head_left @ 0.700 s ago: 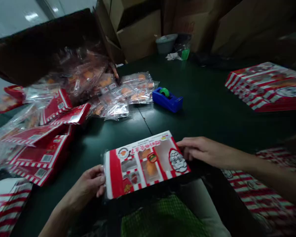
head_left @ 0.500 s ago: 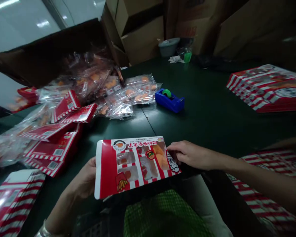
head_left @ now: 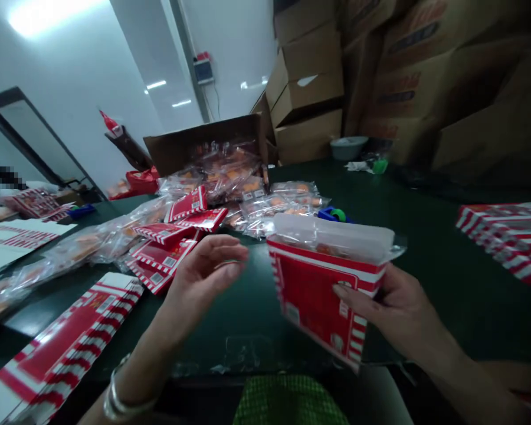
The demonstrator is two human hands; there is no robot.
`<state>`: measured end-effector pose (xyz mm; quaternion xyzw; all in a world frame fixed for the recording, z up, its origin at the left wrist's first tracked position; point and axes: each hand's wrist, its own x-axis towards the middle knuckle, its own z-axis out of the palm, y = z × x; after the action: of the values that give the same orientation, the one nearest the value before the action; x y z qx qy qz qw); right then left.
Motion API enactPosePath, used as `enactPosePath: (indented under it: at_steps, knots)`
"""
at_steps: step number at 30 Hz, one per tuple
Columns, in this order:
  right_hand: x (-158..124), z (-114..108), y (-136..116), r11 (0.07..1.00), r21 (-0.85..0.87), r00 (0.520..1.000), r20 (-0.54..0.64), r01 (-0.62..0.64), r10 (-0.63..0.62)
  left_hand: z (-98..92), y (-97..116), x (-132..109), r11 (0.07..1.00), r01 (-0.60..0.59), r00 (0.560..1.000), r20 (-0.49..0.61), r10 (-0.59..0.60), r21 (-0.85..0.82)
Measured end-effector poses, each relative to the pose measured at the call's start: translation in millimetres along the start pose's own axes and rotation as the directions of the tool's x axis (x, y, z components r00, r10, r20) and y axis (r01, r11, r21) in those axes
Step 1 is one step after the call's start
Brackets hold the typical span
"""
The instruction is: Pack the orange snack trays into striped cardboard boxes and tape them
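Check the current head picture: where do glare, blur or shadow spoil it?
Head view: the bright light at upper left is blown out; head view: blur softens the red box in the right hand, its small print unreadable; head view: the cartons darken towards the right edge.

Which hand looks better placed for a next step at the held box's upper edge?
Likely the left hand: it hangs free and open, left of the box. The right hand grips the box's right side.
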<state>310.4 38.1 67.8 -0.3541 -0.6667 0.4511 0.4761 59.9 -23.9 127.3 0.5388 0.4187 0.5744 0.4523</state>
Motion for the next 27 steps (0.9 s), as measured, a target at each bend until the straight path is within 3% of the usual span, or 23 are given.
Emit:
enactPosePath:
  at_steps: [2, 5, 6, 8, 10, 11, 16, 18, 21, 22, 23, 24, 25, 27]
  knots:
    - [-9.6, -1.2, 4.0, 0.913, 0.31, 0.962, 0.141, -0.266, 0.233, -2.9, -25.1, -19.1, 0.999, -0.022, 1.0, 0.016, 0.022, -0.025]
    - [-42.6, 14.5, 30.3, 0.669, 0.48, 0.823, 0.358, -0.567, 0.441, 7.7, -84.8, -54.6, 0.946, 0.237, 0.968, 0.132, -0.212, -0.221]
    - [-55.8, 21.0, 40.4, 0.628, 0.491, 0.796, 0.345, -0.604, 0.497, 13.3, -101.7, -66.7, 0.914, 0.311, 0.95, 0.127, -0.286, -0.262]
    - [-79.1, 29.5, 55.9, 0.647, 0.482, 0.794, 0.208, -0.591, 0.571, 21.9, -121.7, -86.0, 0.874, 0.391, 0.92, 0.084, -0.383, -0.29]
    - [-92.4, 29.3, 62.9, 0.718, 0.414, 0.814, 0.117, -0.56, 0.568, 22.6, -123.7, -94.8, 0.881, 0.415, 0.909, 0.064, -0.412, -0.227]
    - [-94.3, 26.1, 63.6, 0.739, 0.366, 0.82, 0.153, -0.565, 0.552, 20.0, -120.3, -95.3, 0.893, 0.42, 0.907, 0.066, -0.415, -0.159]
    - [-73.2, -3.9, 53.8, 0.838, 0.055, 0.739, 0.505, -0.542, 0.445, 1.7, -100.3, -81.9, 0.886, 0.411, 0.877, 0.174, -0.449, 0.213]
    - [-61.0, -14.1, 46.3, 0.863, -0.077, 0.668, 0.6, -0.499, 0.44, -0.9, -97.5, -76.7, 0.867, 0.43, 0.824, 0.282, -0.491, 0.252]
    - [-47.5, -20.2, 34.1, 0.865, -0.148, 0.543, 0.724, -0.48, 0.425, -2.7, -93.4, -71.1, 0.825, 0.506, 0.696, 0.448, -0.562, 0.251]
    - [-46.0, -19.6, 31.1, 0.87, -0.155, 0.524, 0.744, -0.468, 0.415, -3.1, -91.6, -70.4, 0.815, 0.521, 0.663, 0.481, -0.574, 0.254]
    - [-46.7, -17.8, 29.1, 0.877, -0.157, 0.53, 0.744, -0.454, 0.407, -3.1, -89.9, -71.0, 0.813, 0.524, 0.657, 0.489, -0.575, 0.252]
    - [-50.0, -15.0, 28.6, 0.884, -0.149, 0.569, 0.715, -0.443, 0.406, -2.1, -88.7, -73.4, 0.821, 0.518, 0.679, 0.469, -0.565, 0.239]
    - [-55.8, -11.2, 29.7, 0.888, -0.126, 0.639, 0.651, -0.442, 0.41, 0.2, -88.6, -77.7, 0.834, 0.512, 0.725, 0.418, -0.548, 0.206]
    - [-72.7, -1.1, 36.9, 0.885, -0.027, 0.807, 0.399, -0.465, 0.436, 9.3, -93.5, -91.6, 0.858, 0.511, 0.835, 0.207, -0.51, 0.051]
